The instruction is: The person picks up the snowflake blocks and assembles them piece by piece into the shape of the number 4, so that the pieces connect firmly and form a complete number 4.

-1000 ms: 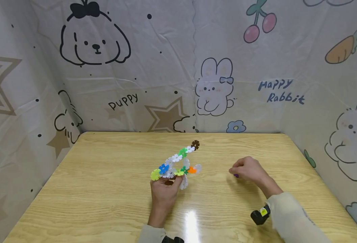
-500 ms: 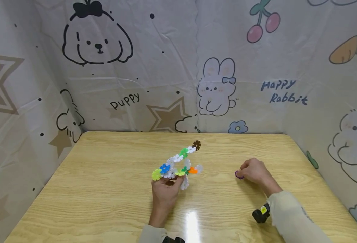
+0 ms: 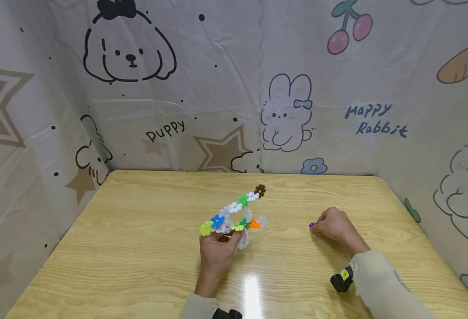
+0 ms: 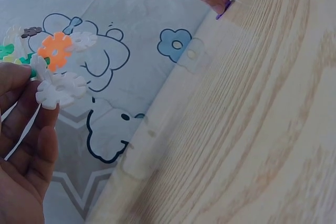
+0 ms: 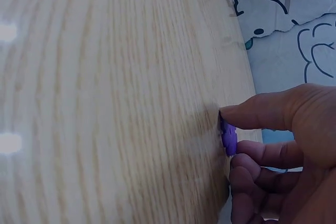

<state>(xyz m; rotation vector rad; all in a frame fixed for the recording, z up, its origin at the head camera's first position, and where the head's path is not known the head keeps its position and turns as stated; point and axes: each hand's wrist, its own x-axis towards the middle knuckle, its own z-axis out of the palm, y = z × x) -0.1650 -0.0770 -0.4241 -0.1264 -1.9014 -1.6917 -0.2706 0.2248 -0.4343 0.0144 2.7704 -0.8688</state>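
My left hand [image 3: 218, 254] holds up a build of interlocking plastic snowflake discs [image 3: 234, 207] between thumb and fingers. The discs are mostly white, with blue, green, yellow-green and orange ones. A brown disc [image 3: 260, 191] ends its upper right arm. In the left wrist view an orange disc [image 4: 55, 52] and a white disc [image 4: 62, 89] stand out beyond the fingertips. Over to the right, low at the tabletop, my right hand [image 3: 333, 223] pinches a small purple snowflake disc [image 5: 229, 139] between thumb and finger; its other fingers are curled.
The wooden table [image 3: 130, 266] reaches back to a hanging cloth [image 3: 214, 93] printed with cartoon animals, which also runs along both sides. A black wrist camera [image 3: 341, 281] sits by the right sleeve [image 3: 381, 283]. Light glares off the table near its front.
The purple disc and my right hand have shifted slightly right, and the disc has turned in the fingertips. My left hand keeps its grip on the build. The head view has shifted a little.
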